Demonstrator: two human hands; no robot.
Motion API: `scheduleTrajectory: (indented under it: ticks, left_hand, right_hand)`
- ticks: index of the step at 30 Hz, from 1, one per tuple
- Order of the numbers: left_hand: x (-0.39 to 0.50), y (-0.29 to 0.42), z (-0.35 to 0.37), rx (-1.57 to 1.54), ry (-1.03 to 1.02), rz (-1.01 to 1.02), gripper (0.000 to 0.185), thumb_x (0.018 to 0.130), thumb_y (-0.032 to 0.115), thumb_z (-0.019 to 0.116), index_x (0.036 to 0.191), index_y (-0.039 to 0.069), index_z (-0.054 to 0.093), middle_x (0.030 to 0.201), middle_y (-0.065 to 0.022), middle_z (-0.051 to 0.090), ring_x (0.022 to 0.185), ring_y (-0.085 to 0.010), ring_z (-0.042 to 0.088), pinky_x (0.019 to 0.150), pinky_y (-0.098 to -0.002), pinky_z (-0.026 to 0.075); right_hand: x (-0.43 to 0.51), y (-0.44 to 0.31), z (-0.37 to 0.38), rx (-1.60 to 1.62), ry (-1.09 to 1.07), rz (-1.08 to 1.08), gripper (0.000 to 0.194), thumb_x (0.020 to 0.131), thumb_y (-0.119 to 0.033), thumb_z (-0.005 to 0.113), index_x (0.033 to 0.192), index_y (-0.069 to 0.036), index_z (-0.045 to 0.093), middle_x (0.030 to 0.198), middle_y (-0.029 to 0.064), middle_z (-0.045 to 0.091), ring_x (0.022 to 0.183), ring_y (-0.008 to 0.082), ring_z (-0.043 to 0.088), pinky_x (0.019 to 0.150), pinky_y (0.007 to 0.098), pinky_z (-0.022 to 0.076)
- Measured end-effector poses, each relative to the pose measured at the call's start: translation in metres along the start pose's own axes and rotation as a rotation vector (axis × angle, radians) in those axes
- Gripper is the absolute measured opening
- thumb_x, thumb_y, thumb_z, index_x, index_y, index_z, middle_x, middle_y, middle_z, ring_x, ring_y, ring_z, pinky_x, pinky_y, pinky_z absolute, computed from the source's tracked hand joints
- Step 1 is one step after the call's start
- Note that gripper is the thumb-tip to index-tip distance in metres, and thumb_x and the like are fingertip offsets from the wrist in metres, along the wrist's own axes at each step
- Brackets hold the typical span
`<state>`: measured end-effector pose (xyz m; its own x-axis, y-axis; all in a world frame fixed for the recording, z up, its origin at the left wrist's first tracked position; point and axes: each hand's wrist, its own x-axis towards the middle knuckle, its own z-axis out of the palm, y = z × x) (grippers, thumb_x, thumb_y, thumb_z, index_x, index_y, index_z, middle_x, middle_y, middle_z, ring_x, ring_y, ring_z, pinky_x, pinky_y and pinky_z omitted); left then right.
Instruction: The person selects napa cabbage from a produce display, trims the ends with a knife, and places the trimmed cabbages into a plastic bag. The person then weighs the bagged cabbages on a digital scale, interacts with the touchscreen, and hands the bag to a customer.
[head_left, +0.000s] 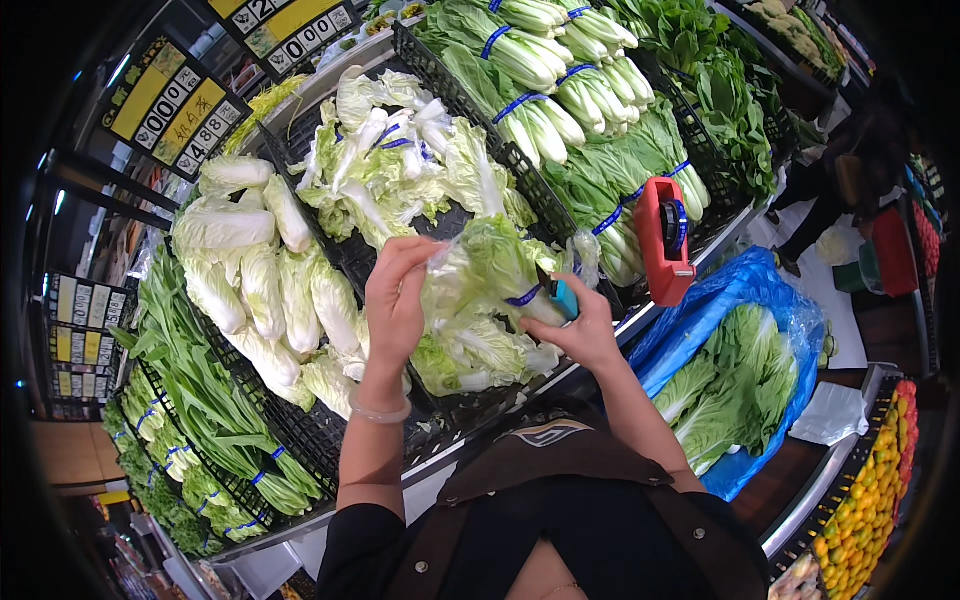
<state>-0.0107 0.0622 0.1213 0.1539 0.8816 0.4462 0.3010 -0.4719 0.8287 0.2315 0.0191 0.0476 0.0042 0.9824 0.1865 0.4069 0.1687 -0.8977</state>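
My left hand pinches the edge of a clear plastic film at the left of a leafy cabbage. Around that cabbage runs a blue printed tape band. My right hand grips a teal-handled knife with a dark blade, its thumb against the cabbage's pale base. Both hands are above a black crate of loose, trimmed cabbage leaves. More taped cabbages lie at the back of this crate.
Chinese cabbages fill the left section; taped leafy greens lie right. A red tape dispenser sits at the display's front edge. Beside it, a blue plastic bag holds cabbage leaves. A person is at the far right.
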Motion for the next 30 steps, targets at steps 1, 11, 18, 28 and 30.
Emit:
scheduleTrajectory:
  ticks: [1, 11, 18, 28, 30]
  left_hand:
    - [-0.009, 0.005, 0.006, -0.042, 0.072, -0.005, 0.022, 0.091, -0.005, 0.041, 0.094, -0.003, 0.063, 0.1, -0.0122, 0.063, 0.093, -0.0209, 0.059, 0.086, -0.032, 0.046]
    - [-0.078, -0.03, 0.026, -0.327, -0.059, -0.838, 0.018, 0.08, 0.007, 0.047, 0.093, 0.003, 0.06, 0.092, -0.0043, 0.063, 0.089, -0.0158, 0.055, 0.082, -0.032, 0.043]
    - [-0.068, -0.003, 0.018, -0.249, -0.024, -0.315, 0.052, 0.093, 0.027, 0.067, 0.132, -0.002, 0.049, 0.128, -0.0136, 0.058, 0.119, -0.0204, 0.054, 0.103, -0.0359, 0.04]
    - [-0.063, -0.014, -0.021, -1.113, 0.53, -0.461, 0.048, 0.1, 0.045, 0.045, 0.124, 0.005, 0.056, 0.113, -0.0096, 0.064, 0.1, -0.0185, 0.064, 0.086, -0.0326, 0.053]
    - [-0.066, -0.015, -0.033, -1.337, 0.427, -0.405, 0.061, 0.094, 0.056, 0.045, 0.123, 0.003, 0.056, 0.109, -0.0151, 0.063, 0.088, -0.0244, 0.06, 0.068, -0.0359, 0.051]
  right_hand:
    - [0.0, 0.001, -0.001, -0.146, 0.104, 0.008, 0.054, 0.069, -0.025, 0.089, 0.11, -0.003, 0.063, 0.092, 0.0028, 0.069, 0.079, 0.0147, 0.064, 0.078, 0.0308, 0.0517]
    - [-0.004, 0.009, -0.012, 0.699, -0.05, 0.289, 0.055, 0.074, -0.017, 0.086, 0.117, 0.001, 0.058, 0.103, 0.0071, 0.067, 0.087, 0.0139, 0.064, 0.078, 0.0292, 0.0529]
    - [-0.012, -0.027, 0.026, 0.111, 0.02, -0.255, 0.072, 0.063, -0.026, 0.091, 0.124, -0.006, 0.058, 0.11, 0.0132, 0.063, 0.099, 0.0294, 0.062, 0.089, 0.039, 0.0487]
    - [-0.028, 0.018, 0.034, 0.467, -0.253, 0.038, 0.011, 0.084, -0.004, 0.073, 0.092, -0.003, 0.065, 0.092, 0.0044, 0.062, 0.089, 0.0139, 0.059, 0.081, 0.0282, 0.0453]
    - [-0.021, 0.025, 0.023, 0.4, -0.168, -0.005, 0.012, 0.083, -0.004, 0.074, 0.091, -0.003, 0.065, 0.091, 0.0053, 0.063, 0.088, 0.0152, 0.059, 0.082, 0.0287, 0.0449]
